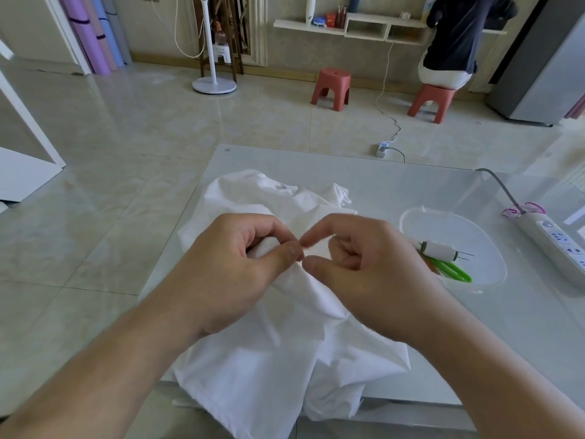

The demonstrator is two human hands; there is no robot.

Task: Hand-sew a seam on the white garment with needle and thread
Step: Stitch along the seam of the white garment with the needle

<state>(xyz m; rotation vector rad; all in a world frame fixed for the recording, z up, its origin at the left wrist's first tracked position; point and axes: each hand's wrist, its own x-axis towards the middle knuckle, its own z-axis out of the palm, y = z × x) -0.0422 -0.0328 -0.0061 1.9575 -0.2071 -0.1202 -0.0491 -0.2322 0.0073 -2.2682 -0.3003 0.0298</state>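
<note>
Under both hands: white garment (285, 359), crumpled on the glass table (411, 185), near hem hanging off the edge.
Left hand (228, 267): thumb and curled fingers pinch a raised fold.
Right hand (357, 264): thumb and forefinger nearly meet just beside the left thumb; needle and thread too fine to see, so whether it holds anything I cannot tell.
Right of the right hand: clear tray (493, 264) with thread spool (438, 251) and green scissors (452, 270).
Handling: likely light, limp and slippery; hold the fold close to the stitch.
</note>
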